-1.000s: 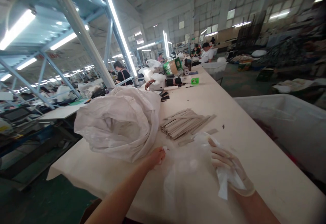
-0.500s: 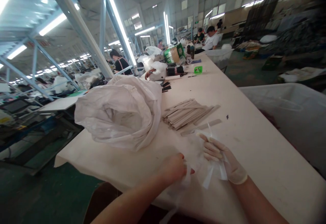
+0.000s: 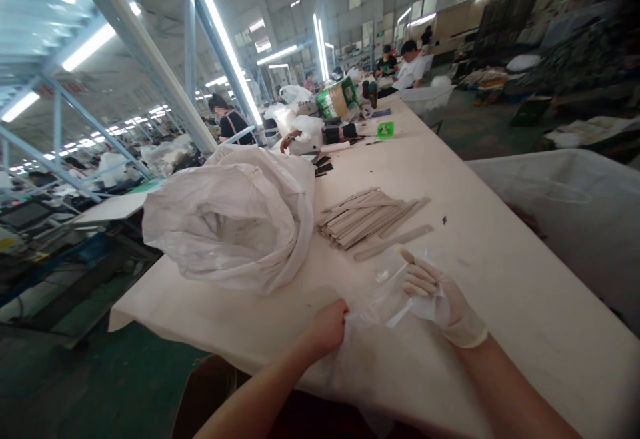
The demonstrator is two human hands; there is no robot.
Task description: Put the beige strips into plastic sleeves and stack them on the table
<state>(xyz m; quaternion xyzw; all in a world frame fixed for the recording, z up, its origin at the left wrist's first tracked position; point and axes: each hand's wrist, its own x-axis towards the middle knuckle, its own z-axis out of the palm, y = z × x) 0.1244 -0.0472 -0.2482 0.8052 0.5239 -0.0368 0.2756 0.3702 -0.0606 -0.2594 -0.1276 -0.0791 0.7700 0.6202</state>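
Note:
My left hand (image 3: 329,327), bare, is closed on one end of a thin clear plastic film (image 3: 373,312), perhaps a bag. The film stretches across to my right hand (image 3: 429,290), which wears a pale thin glove and has its fingers curled round the other side. Part of the film hangs below my left hand toward the table's front edge. Just beyond my hands lies a pile of flat greyish-beige strips (image 3: 363,216). One separate strip (image 3: 393,242) rests between that pile and my right hand.
A large open white sack (image 3: 230,219) stands on the white-covered table (image 3: 500,292) at left. Farther back are a green tray (image 3: 385,130), black rolls (image 3: 341,133) and plastic bags (image 3: 307,134). A big white bin (image 3: 565,192) borders the right side. Several people sit in the distance.
My left hand has moved left, away from my right, and the film between them is drawn out more. My right hand has shifted slightly.

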